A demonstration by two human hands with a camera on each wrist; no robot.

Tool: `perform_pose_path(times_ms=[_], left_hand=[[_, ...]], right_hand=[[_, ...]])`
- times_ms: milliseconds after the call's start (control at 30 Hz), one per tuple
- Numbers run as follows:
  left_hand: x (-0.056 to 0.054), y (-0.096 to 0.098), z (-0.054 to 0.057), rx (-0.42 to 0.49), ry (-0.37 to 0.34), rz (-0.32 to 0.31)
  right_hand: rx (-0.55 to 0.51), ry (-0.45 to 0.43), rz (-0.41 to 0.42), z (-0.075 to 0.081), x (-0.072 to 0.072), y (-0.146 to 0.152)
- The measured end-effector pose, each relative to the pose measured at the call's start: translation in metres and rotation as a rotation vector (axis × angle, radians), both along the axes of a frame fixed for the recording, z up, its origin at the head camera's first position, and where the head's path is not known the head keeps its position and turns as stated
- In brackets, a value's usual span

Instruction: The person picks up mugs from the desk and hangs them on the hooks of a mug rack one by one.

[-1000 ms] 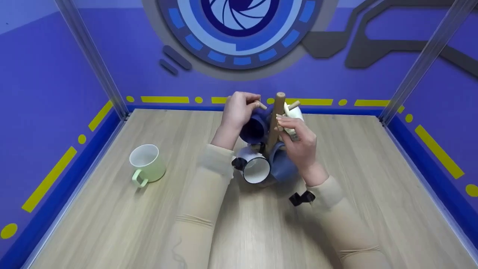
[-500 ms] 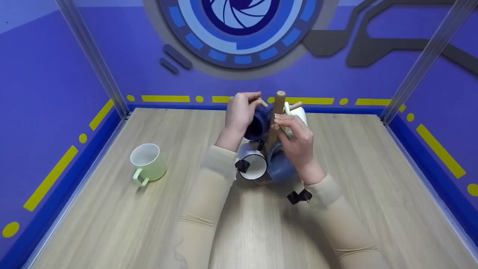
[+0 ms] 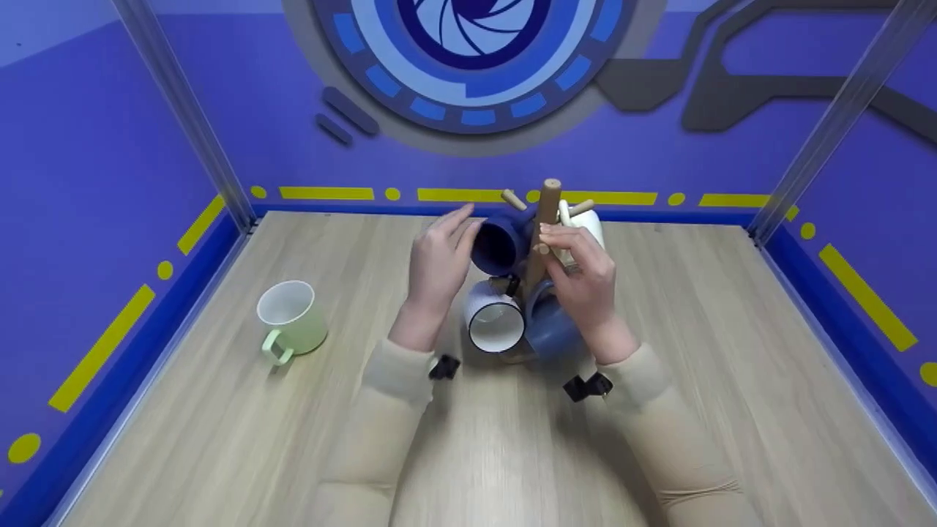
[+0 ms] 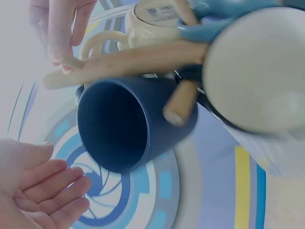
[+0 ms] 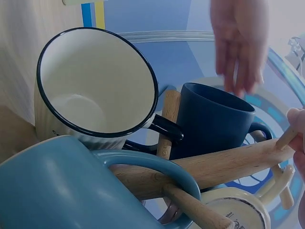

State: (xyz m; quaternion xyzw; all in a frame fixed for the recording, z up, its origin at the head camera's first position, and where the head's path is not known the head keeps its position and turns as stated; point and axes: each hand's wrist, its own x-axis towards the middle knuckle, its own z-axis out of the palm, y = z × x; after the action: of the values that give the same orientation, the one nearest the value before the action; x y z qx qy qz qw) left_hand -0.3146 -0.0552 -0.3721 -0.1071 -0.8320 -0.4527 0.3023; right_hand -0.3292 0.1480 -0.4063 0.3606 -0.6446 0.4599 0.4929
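Observation:
A wooden mug tree (image 3: pixel 550 201) stands mid-table with several mugs hanging on its pegs. My right hand (image 3: pixel 585 282) pinches one of its short upper pegs (image 5: pixel 286 138) between thumb and fingers. My left hand (image 3: pixel 438 265) is off the tree, fingers fairly straight, just left of a dark blue mug (image 4: pixel 136 124) hung by its handle. Below that hangs a white mug with a black rim (image 5: pixel 97 81). A grey-blue mug (image 3: pixel 549 326) hangs at the front right, partly behind my right hand. The cream mug (image 5: pixel 236 207) is at the back right, partly hidden by the same hand.
A light green mug (image 3: pixel 293 318) stands upright on the wooden table (image 3: pixel 219 439) at the left, its handle toward me. Blue-purple panels (image 3: pixel 256 168) wall in the back and both sides, with metal posts (image 3: pixel 183 110) at the corners.
My left hand has let go of the upper left peg and drawn left and down, uncovering the peg and the dark blue mug. My right hand keeps its pinch, having shifted slightly left.

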Motion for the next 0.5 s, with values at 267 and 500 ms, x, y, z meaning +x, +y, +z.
perform_pose_path(times_ms=[267,500], left_hand=[[0.035,-0.045,-0.028,-0.023,-0.165,0.074],[0.057,-0.104,-0.033,-0.108,-0.348,0.274]], right_hand=[[-0.004,0.012,-0.003,0.0,0.001,0.001],[-0.002,0.009,0.002,0.0,0.0,0.0]])
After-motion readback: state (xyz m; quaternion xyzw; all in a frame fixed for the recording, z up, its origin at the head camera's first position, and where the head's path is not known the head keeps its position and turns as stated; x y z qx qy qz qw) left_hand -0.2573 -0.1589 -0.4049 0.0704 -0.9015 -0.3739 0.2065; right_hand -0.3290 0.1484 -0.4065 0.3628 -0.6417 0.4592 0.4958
